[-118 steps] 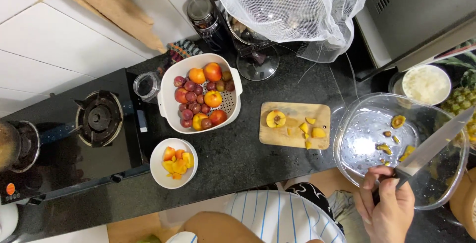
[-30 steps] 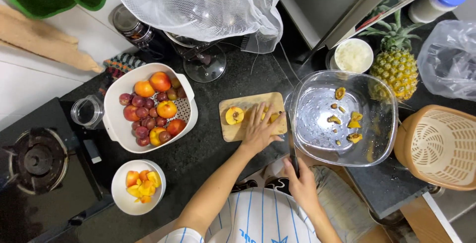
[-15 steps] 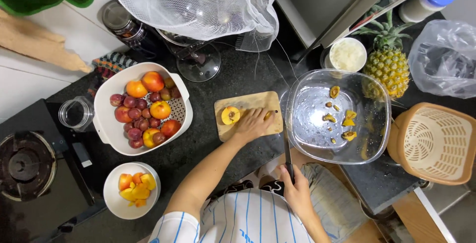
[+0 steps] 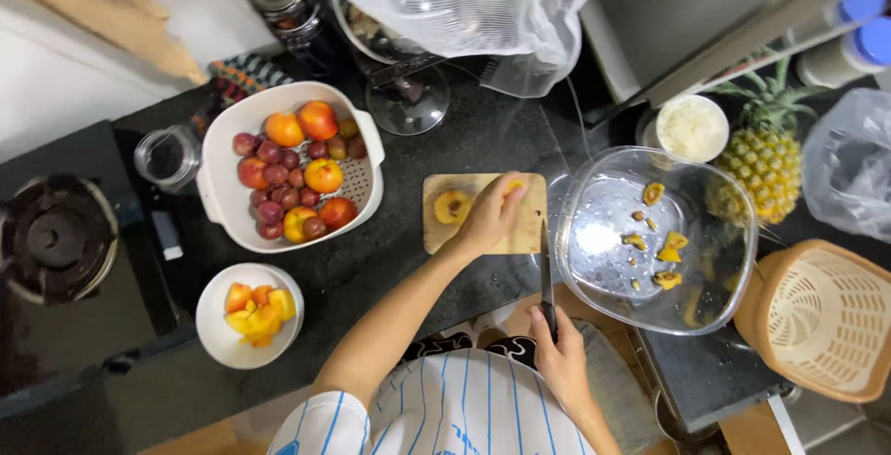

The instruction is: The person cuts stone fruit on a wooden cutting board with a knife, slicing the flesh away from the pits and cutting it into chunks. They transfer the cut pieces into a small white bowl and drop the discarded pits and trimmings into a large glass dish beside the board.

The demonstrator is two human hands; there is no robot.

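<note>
On small wooden cutting board (image 4: 436, 232), atop dark stone counter (image 4: 371, 269): left hand (image 4: 492, 218), fingers clamped over yellow fruit piece (image 4: 512, 186), beside halved orange fruit (image 4: 453, 206). Right hand (image 4: 561, 357), fingers wrapped round black-handled knife (image 4: 546, 274), blade pointing at board's edge. Cutting step, apparently; next move likely calls for blade brought over steadied piece, clear of fingertips. Clear glass bowl (image 4: 733, 232) just beside.

A dark speckled stone counter (image 4: 483, 135) runs across the view under even, bright light. Left of the counter sits a black gas stove (image 4: 56, 232) with a round burner. Beyond the stove rises a white wall (image 4: 56, 74), with a wooden board (image 4: 102, 9) leaning against it. At the counter's far right edge stands a grey appliance (image 4: 687, 9).
</note>
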